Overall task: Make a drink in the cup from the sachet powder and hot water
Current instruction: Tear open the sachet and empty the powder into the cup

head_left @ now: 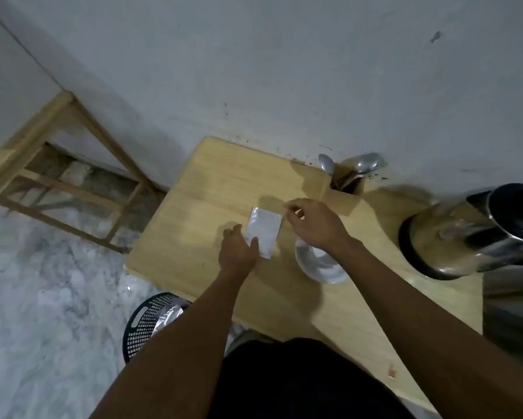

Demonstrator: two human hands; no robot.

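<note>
Your left hand [239,252] pinches the lower edge of the sachet [263,230], thumb on top and fingers curled underneath, so the packet stays put while the other hand works on it. Your right hand [311,225] sits at the sachet's upper right corner with the fingertips drawn narrow together; whether they grip a torn strip or only the corner is too blurred to tell. By the look of it, you are at the opening step, and the 2 hands are set at opposite ends to pull against each other.

Starting at the left, a wooden rack [63,176] leans by the wall, well apart from the work. Lower down, a black mesh basket [146,323] stands on the floor just beside the table [193,207], with something silvery in it, handy for the empty packet. The sachet is held above the table top, just left of the white cup [320,264], which your right wrist partly covers; that nearness should make for a short tip into the cup. Behind it a wooden holder [344,182] against the wall keeps 2 or more spoons [366,164], ready for stirring. Furthest right, the steel kettle [478,234] waits within reach of your right arm.
</note>
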